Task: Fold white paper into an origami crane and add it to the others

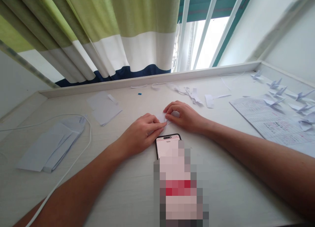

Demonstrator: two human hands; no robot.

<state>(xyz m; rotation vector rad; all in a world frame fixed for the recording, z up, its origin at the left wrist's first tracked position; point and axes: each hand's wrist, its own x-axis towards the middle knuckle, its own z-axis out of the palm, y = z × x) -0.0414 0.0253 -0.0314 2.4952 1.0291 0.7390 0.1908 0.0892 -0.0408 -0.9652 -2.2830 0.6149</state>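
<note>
A small piece of white paper point(162, 117) lies on the white table point(128, 187), partly folded. My left hand point(141, 132) presses flat on its near left part, fingers together and stretched toward the right. My right hand point(184, 114) rests on its right side with fingers curled, the fingertips pinching the paper's edge. Most of the paper is hidden under both hands. A phone point(168, 145) with a lit screen lies just in front of my hands.
Stacks of white paper lie at the left point(51, 146) and back left point(104, 108). A white cable point(73, 161) loops across the left side. Paper scraps point(194, 95) lie near the window ledge. Several folded paper cranes point(278, 101) and a printed sheet point(273, 122) are on the right.
</note>
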